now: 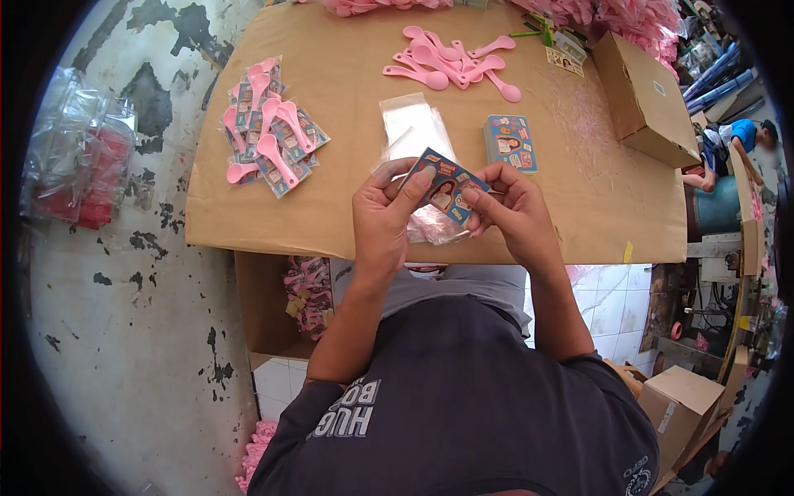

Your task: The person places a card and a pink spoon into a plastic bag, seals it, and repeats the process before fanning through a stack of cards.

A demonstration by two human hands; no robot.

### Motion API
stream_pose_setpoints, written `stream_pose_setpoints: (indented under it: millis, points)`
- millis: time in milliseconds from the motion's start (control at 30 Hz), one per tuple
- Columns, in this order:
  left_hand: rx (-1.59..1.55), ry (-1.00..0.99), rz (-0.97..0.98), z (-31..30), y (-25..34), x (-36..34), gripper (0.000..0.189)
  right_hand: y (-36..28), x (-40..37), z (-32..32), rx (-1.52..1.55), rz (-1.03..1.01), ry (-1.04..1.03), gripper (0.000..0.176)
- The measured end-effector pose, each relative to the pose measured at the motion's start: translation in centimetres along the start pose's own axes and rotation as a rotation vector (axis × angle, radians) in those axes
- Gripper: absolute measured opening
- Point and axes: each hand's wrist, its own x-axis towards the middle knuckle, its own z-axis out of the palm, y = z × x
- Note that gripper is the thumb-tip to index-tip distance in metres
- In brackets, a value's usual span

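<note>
Between my two hands is a blue printed card [444, 187] with a picture on it, tilted over the near part of the table. My left hand [392, 202] pinches its left end with the thumb on top. At the other end, my right hand [511, 208] grips the card between thumb and fingers. Clear plastic bags [410, 124] lie under and behind the card. Just right of them sits a stack of the same cards [510, 142]. Farther back is a loose pile of pink spoons [451, 59]. On the left, pink spoons with cards in clear bags [269, 124] lie heaped.
A brown cardboard box [645, 99] stands at the table's right edge. Pink items in plastic [637, 25] are heaped at the back. Clear packaging [83, 157] hangs by the left wall. Another person [736, 140] is at far right. Below the table, an open box [281, 306] holds pink items.
</note>
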Motion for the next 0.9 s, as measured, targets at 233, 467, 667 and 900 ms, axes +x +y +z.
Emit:
stream_pose_setpoints:
  millis: [233,467,667,900]
  points:
    - [0.010,-0.032,0.048,1.2,0.1,-0.7,0.023,0.2,0.2,2.0,-0.031,-0.196,0.074,0.020]
    - [0.037,-0.039,0.092,2.4,0.6,-1.7,0.042,1.6,0.7,3.6,0.030,-0.249,0.052,0.023]
    - [-0.228,-0.089,0.218,2.4,1.8,-1.2,0.061,1.4,-0.5,3.6,0.135,-0.081,0.001,0.018]
    - [-0.364,-0.110,0.220,2.7,1.4,-0.8,0.054,1.8,-1.1,3.8,0.107,-0.098,0.038,0.020]
